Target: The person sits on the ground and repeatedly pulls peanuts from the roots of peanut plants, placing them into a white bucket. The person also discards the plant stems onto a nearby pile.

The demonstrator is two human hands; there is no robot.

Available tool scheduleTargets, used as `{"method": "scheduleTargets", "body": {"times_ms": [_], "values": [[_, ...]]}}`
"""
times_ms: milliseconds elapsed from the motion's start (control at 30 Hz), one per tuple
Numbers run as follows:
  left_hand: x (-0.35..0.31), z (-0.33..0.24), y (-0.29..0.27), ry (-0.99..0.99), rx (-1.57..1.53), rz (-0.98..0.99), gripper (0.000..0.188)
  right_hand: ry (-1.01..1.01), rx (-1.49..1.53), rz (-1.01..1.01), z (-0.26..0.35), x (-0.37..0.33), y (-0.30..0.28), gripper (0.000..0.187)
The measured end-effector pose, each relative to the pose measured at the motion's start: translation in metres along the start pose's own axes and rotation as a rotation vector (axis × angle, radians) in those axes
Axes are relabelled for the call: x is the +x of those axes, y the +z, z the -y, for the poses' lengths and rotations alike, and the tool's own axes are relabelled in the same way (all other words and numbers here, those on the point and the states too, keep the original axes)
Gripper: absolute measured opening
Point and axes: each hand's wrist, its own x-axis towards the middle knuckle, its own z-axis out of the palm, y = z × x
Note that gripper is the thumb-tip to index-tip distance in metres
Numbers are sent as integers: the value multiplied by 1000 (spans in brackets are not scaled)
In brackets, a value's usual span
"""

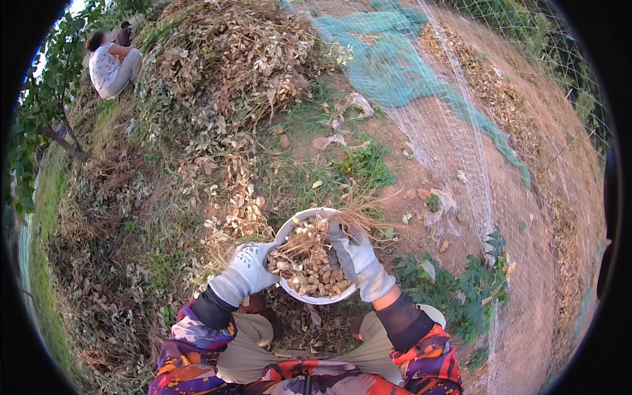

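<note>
A white bucket [312,301] stands between my knees, holding many unshelled peanuts [322,279]. Across its top lies a dried peanut plant [299,250], its thin straw-coloured stems sticking out past the right rim. My left hand [249,268], in a pale work glove, is closed on the plant's left side at the bucket's rim; its fingertips are partly hidden. In a matching glove with dark grey fingertips, my right hand [359,259] curls over the right rim. Its fingers are closed around the stems, above the peanuts.
A large heap of dried peanut plants [224,72] rises ahead. White netting [461,151] with a green mesh strip [395,72] runs along the right. Green weeds [454,289] grow right of the bucket. Another person [113,66] sits far left, near a tree branch [66,141].
</note>
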Motion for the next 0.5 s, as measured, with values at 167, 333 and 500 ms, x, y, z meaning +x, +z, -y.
{"method": "scheduleTargets", "body": {"times_ms": [167, 333, 500], "values": [[-3, -11, -9, -40, 177, 1, 53, -251, -648, -13, -6, 2, -12, 32], [-10, 5, -2, 13, 314, -37, 54, -265, -1172, 298, 12, -10, -27, 37], [-7, -6, -3, 92, 73, -166, 56, -115, -231, -57, -5, -3, -7, 9]]}}
